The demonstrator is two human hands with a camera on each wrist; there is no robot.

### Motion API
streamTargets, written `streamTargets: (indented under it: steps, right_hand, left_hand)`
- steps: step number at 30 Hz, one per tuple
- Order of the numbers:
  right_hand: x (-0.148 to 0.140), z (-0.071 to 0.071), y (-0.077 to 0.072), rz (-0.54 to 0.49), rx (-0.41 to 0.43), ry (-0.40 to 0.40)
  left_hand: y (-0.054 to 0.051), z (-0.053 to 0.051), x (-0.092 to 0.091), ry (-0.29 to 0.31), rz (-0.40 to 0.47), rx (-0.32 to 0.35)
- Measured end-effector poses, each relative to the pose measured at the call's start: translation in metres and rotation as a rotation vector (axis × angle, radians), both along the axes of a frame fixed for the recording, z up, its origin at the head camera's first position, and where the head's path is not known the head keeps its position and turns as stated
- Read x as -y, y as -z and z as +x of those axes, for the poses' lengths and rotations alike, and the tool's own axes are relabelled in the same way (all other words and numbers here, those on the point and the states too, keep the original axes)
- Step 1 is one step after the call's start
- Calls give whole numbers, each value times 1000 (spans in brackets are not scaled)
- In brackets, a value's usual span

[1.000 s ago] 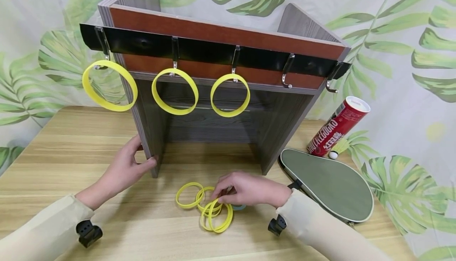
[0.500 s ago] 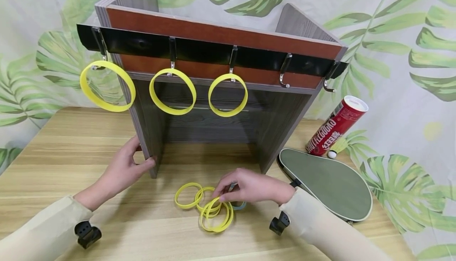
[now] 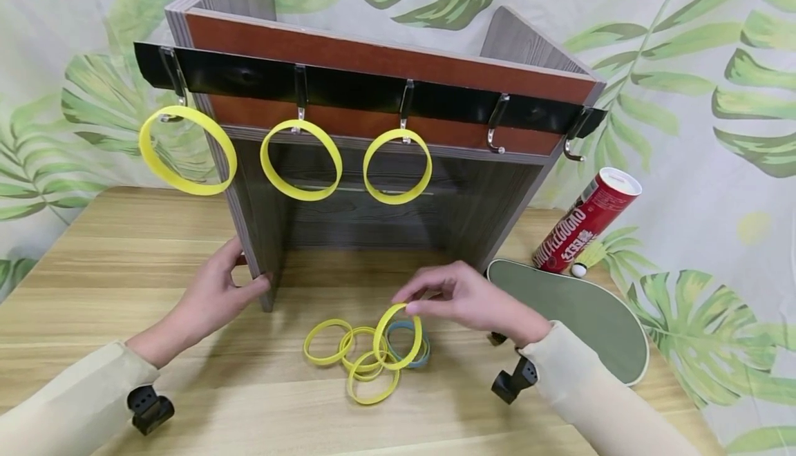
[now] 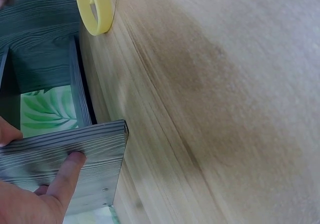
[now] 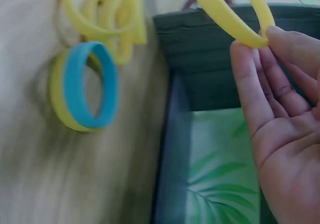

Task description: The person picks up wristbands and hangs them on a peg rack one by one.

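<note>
The person's right hand pinches a yellow ring at its top rim, thumb against fingertips, holding it tilted on edge just above or against a small heap of rings on the worktop; from where I stand, I can't quite tell whether its lower edge touches them. Just beside the heap sits a blue ring with a yellow one close behind it. The left hand grips the lower end of the grey side panel of the stand, thumb on the front edge. Across the stand's front runs a black rail with five hooks, and the three toward the person's left each bear a hanging ring. Off to the right, a green case lies flat, partly behind the right forearm, near a red tube that has a shuttlecock beside it.
</note>
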State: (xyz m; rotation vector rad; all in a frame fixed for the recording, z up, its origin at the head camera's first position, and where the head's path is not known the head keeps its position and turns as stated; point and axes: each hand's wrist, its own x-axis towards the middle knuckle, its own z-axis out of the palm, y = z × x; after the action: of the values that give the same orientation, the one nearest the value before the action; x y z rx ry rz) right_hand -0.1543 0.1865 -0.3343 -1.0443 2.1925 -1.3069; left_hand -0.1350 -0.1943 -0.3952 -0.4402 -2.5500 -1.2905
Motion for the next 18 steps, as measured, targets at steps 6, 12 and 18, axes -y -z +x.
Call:
streamTargets:
  steps: [6,12,18]
  right_hand:
    - [-18,-2,-29,-172,-47,116]
    - [-25,6,-59,-393,-90,242]
    - [-25,14,-82,-642,-170,297]
  left_hand:
    - [-1,1,-1,-14,-12,-2]
    - [-1,1,0,-7,-2,-1]
    - [-1,1,0,2,3,1]
